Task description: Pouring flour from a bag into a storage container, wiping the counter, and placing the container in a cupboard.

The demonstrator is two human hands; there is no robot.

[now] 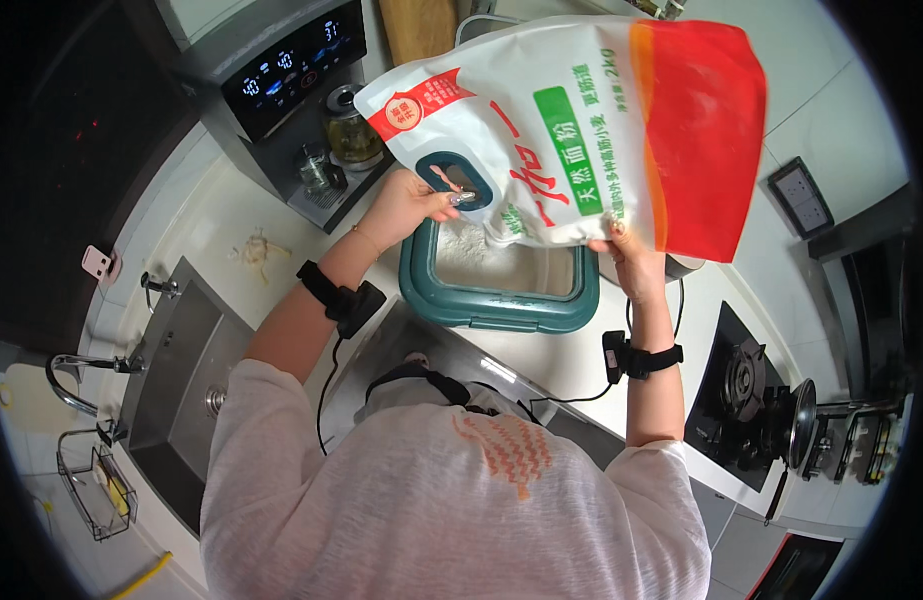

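A large white, red and orange plastic flour bag (pixel 574 135) is held tilted above a green-rimmed storage container (pixel 499 311). White flour (pixel 465 251) lies inside the container. My left hand (pixel 416 206) grips the bag's lower left end at its dark oval handle opening (pixel 455 181). My right hand (pixel 630 259) holds the bag's lower edge near the red part, thumb on the front. The bag's mouth and any flow of flour are hidden. Both wrists wear black straps with small devices and cables.
A water dispenser (pixel 281 82) with a glass kettle (pixel 352 131) stands behind on the left. The steel sink (pixel 198 382) is at left, the gas hob (pixel 731 390) at right. A small crumpled scrap (pixel 259 251) lies on the counter. A wooden board (pixel 418 30) stands at the back.
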